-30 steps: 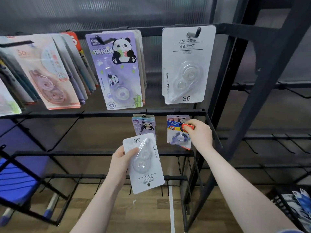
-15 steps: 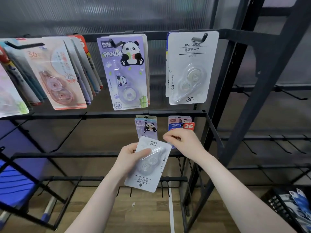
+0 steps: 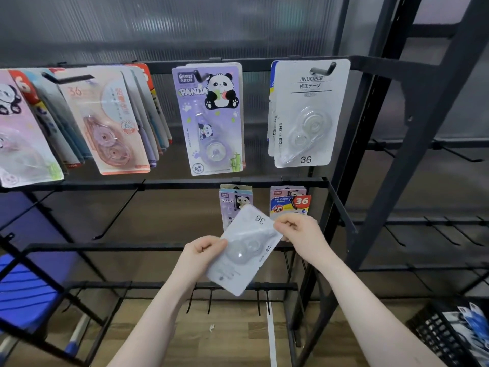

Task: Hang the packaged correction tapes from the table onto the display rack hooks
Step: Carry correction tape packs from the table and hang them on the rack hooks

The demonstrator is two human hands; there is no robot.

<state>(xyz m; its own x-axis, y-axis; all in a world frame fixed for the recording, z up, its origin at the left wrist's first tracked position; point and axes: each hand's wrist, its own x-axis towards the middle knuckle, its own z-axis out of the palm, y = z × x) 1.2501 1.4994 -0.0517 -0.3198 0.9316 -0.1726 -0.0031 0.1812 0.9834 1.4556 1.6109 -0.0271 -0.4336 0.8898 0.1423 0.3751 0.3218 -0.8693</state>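
Note:
A white packaged correction tape (image 3: 244,250) marked 36 is held upside down and tilted in front of the black display rack (image 3: 341,197). My left hand (image 3: 202,256) grips its left edge. My right hand (image 3: 301,234) pinches its upper right corner. On the top rail hang an identical white 36 pack (image 3: 304,112) on a hook (image 3: 322,71), a purple panda pack (image 3: 214,117) and several pink and mixed packs (image 3: 105,120). Two small groups hang on the second rail: purple panda packs (image 3: 235,200) and blue packs with a red 36 label (image 3: 289,201).
Bare hooks (image 3: 116,210) jut from the second rail at left, and short hooks (image 3: 260,300) hang from the lowest rail. A black crate (image 3: 434,337) with more packs sits at the lower right on the wooden floor. A blue stool (image 3: 23,292) stands at lower left.
My right hand left the blue pack on the second-rail hook and came down to pinch the white pack's corner. The white pack tilted clockwise between both hands.

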